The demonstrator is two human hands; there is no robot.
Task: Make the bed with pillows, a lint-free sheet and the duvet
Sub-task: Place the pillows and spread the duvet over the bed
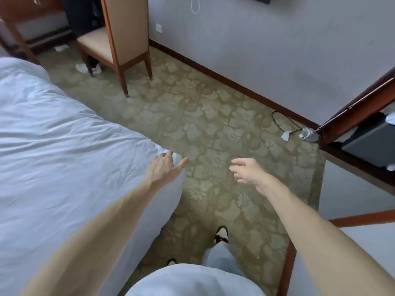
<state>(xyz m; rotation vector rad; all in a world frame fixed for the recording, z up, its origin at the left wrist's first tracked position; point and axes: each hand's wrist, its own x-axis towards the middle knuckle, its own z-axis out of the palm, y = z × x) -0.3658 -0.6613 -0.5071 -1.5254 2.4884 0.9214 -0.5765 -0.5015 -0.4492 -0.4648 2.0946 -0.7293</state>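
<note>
Hands open, empty: left hand (163, 167) flat on duvet (64, 135) corner, right hand (245, 170) over carpet (213, 116)

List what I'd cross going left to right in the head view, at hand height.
Bed under white bedding → left hand at the bed's corner → carpet → right hand, holding nothing → wooden cabinet.

A green carpet (213, 129) with a leaf and flower pattern fills the middle of the frame. At upper left a wooden chair (119, 39) with a tan padded seat stands beside a wooden worktop (25, 9), with a white slipper (82, 68) under it. A dark skirting board (235, 84) runs along the pale wall (256, 50), which bears a socket (158, 28). At right, a black cable (282, 120) and a crumpled wrapper (305, 133) lie near a dark wood cabinet (352, 112).
</note>
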